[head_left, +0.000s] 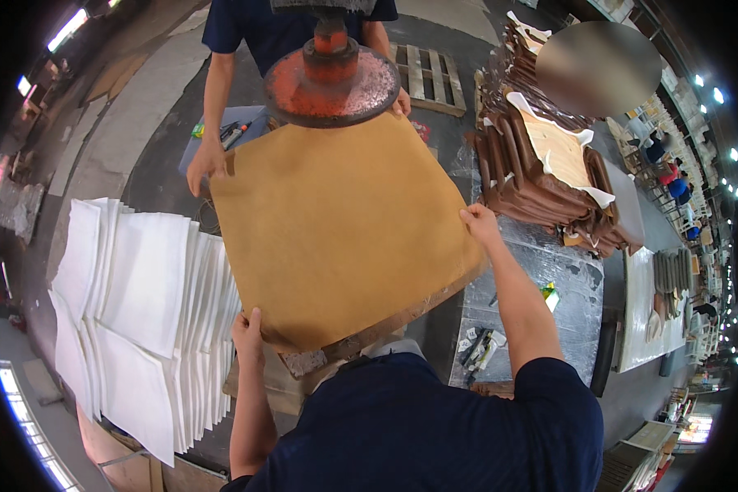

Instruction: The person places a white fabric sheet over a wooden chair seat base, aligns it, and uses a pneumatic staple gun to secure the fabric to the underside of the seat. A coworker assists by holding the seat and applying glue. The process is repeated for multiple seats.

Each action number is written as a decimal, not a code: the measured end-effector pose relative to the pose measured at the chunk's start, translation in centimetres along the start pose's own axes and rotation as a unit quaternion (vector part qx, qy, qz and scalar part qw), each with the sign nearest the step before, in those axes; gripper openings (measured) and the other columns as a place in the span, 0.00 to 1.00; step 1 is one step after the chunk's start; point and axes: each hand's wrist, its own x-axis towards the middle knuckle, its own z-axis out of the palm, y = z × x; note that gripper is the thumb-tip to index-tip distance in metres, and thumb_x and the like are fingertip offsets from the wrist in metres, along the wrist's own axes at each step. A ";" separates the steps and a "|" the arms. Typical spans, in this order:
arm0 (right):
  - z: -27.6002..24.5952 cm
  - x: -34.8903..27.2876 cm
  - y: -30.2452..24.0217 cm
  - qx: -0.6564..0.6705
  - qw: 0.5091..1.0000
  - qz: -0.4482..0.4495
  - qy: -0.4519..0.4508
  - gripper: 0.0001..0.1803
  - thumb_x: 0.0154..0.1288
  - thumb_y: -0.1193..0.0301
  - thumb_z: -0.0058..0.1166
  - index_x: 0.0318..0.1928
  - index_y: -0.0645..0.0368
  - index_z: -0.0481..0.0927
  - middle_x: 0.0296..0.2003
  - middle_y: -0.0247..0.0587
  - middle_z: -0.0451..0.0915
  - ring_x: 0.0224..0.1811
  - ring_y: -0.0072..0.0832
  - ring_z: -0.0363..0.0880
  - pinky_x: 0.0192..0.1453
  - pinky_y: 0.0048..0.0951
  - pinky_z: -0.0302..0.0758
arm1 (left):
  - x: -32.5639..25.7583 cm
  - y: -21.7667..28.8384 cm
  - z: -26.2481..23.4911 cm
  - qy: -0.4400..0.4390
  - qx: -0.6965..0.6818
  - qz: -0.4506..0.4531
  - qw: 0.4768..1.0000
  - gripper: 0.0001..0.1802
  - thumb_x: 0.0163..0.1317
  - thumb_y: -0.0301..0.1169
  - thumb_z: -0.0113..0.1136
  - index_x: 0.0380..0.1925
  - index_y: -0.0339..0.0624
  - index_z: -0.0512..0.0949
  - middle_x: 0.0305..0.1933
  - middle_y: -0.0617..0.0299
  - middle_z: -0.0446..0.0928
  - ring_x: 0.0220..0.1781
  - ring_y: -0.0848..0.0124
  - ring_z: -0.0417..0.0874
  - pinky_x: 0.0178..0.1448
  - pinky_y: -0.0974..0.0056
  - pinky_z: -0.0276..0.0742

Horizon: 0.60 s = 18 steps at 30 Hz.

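A large tan leather-like sheet (348,234) is spread over a block with a worn wooden edge. At its near left edge, my left hand (248,330) pinches the sheet between thumb and fingers. My right hand (477,223) grips the right edge, farther from me. Across from me, a co-worker's left-side hand (207,166) holds the far left corner, and their other hand (402,102) is at the far right edge. Above the sheet's far edge hangs a red, worn round metal disc (332,82) on a shaft, hiding part of that edge.
A stack of white sheets (139,303) stands at my left. Folded brown padded pieces (533,164) are piled at the far right. Small tools (484,348) lie on a plastic-covered surface (541,287) by my right arm. A wooden pallet (430,80) lies on the floor behind the co-worker.
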 end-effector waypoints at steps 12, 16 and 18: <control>2.2 -1.8 1.2 0.009 0.999 -0.031 -0.029 0.10 0.76 0.67 0.70 0.42 0.62 0.89 0.35 0.31 0.86 0.41 0.22 0.82 0.50 0.29 0.78 | -4.2 -0.3 -0.6 0.027 -0.027 0.026 0.999 0.19 0.78 0.42 0.70 0.52 0.34 0.86 0.42 0.66 0.85 0.42 0.75 0.82 0.47 0.62 0.79; -0.9 -1.5 0.9 -0.051 0.989 -0.113 0.080 0.28 0.74 0.68 0.74 0.69 0.63 0.81 0.62 0.47 0.85 0.65 0.39 0.84 0.70 0.39 0.81 | -2.2 0.2 -0.3 0.009 0.068 0.020 0.997 0.22 0.77 0.45 0.71 0.49 0.32 0.86 0.40 0.64 0.85 0.41 0.73 0.82 0.43 0.60 0.79; 3.0 -4.0 -1.4 -0.037 0.976 -0.175 0.121 0.25 0.76 0.69 0.71 0.68 0.63 0.82 0.59 0.49 0.85 0.65 0.42 0.83 0.70 0.39 0.80 | -2.8 0.7 -2.1 0.011 0.121 -0.031 0.992 0.25 0.76 0.47 0.72 0.53 0.32 0.88 0.47 0.60 0.90 0.49 0.73 0.85 0.55 0.62 0.81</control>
